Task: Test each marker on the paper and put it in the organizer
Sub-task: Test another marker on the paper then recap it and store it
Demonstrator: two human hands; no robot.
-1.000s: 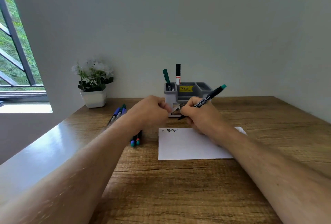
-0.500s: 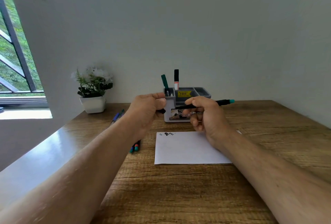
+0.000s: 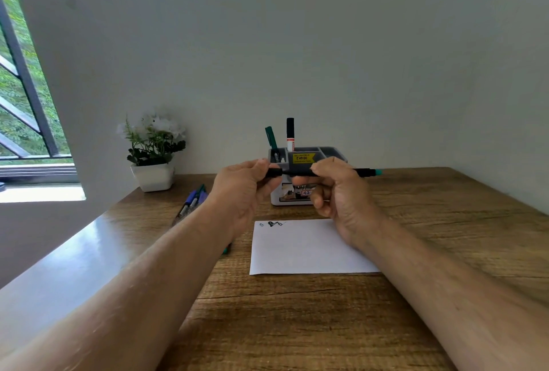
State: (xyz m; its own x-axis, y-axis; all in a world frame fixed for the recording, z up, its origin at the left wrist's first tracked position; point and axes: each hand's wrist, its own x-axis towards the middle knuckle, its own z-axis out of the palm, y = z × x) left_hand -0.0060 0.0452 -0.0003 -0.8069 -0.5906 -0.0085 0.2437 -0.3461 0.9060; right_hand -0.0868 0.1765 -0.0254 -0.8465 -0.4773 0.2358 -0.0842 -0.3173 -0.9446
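Both hands hold one black marker [image 3: 300, 172] level, in front of the organizer [image 3: 306, 159]. The left hand [image 3: 243, 192] pinches its cap end in a closed grip; the right hand [image 3: 341, 192] is clenched round the barrel, whose teal end [image 3: 378, 172] sticks out past it to the right. Two markers [image 3: 289, 133] stand in the organizer's left compartments. The paper [image 3: 306, 249] lies on the desk [image 3: 297, 326] nearer than the organizer, with scribbles [image 3: 274, 224] at its far left corner. More markers [image 3: 193, 201] lie left of the organizer, near a potted plant [image 3: 153, 156].
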